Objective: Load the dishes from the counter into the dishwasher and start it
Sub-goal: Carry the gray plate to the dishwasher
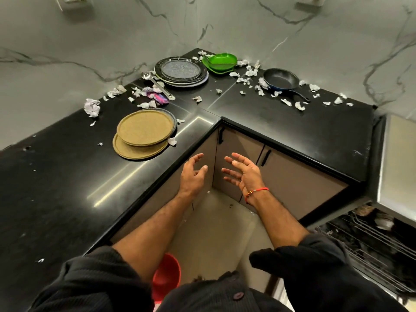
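Note:
On the black L-shaped counter (281, 122) lie two tan plates (144, 129) stacked near the front edge. A stack of dark and grey plates (181, 69) sits further back, with a metal ladle (157, 83) at its left. Green dishes (221, 60) stand in the corner, and a black frying pan (281, 81) lies to the right. The dishwasher (371, 242) stands open at the lower right, its wire rack showing. My left hand (193, 174) and my right hand (244, 173) hover empty below the counter corner, fingers spread and relaxed.
Crumpled paper scraps (92, 106) litter the counter around the dishes. A pink and purple sponge (157, 96) lies near the ladle. A red bucket (166, 275) stands on the floor by my legs. Cabinet doors (299, 183) close the corner below the counter.

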### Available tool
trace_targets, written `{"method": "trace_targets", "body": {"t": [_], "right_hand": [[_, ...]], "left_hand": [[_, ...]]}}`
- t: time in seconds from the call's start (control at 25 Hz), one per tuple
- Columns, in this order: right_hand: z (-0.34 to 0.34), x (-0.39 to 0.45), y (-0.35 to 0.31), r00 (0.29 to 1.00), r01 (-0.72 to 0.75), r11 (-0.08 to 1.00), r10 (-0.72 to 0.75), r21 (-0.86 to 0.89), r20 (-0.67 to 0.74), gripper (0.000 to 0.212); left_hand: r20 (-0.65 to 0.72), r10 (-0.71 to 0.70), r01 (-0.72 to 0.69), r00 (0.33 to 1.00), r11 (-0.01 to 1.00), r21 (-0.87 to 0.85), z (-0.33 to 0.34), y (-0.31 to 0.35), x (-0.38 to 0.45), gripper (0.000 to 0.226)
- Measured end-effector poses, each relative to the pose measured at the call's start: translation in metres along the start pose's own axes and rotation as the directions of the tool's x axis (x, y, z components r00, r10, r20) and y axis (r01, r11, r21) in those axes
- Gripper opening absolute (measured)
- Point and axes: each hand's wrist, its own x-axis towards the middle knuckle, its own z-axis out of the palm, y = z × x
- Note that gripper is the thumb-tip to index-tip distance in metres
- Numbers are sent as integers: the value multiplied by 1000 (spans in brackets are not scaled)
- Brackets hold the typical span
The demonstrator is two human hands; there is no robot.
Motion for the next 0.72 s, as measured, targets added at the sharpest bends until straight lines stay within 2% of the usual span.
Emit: {"method": "trace_targets", "body": {"t": [0.2, 0.44, 0.72], "right_hand": [[16, 22, 5, 999, -24, 999, 25, -23, 25, 32], [28, 57, 3, 998, -33, 999, 32, 27, 49, 32], [42, 140, -12, 993, -68, 992, 57, 106, 102, 30]], "left_hand": [[-23, -45, 45, 999, 999, -3, -12, -15, 14, 41], [-46, -64, 63, 997, 998, -24, -11, -14, 39, 40], [-121, -76, 76, 990, 997, -8, 2, -15, 102, 39]]}}
